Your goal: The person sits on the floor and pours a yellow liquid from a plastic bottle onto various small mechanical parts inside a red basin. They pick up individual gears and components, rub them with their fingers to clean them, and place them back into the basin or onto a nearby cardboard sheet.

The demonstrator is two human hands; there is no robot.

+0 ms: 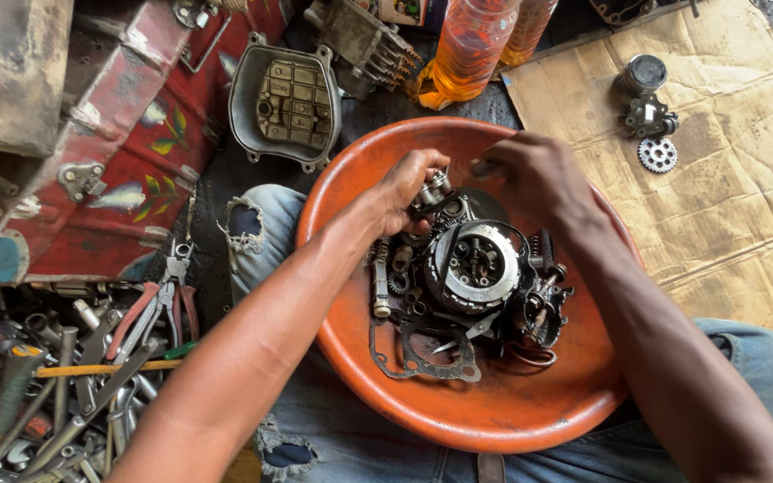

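The left hand curls its fingers around a small metal gear shaft above the orange basin, while the right hand hovers opposite, fingers bent, its grasp impossible to make out. The shaft tilts up toward the right hand. Below lie a round clutch assembly, a gasket and loose springs; pliers rest left.

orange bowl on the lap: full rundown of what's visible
The orange bowl is round, wide and shallow, looks like plastic, and is smeared with dark grime. It rests upright on the person's jeans-clad lap. Inside lie greasy engine parts: a round clutch assembly, a flat gasket, springs and small gears. Both hands work over its far side, covering part of the rim.
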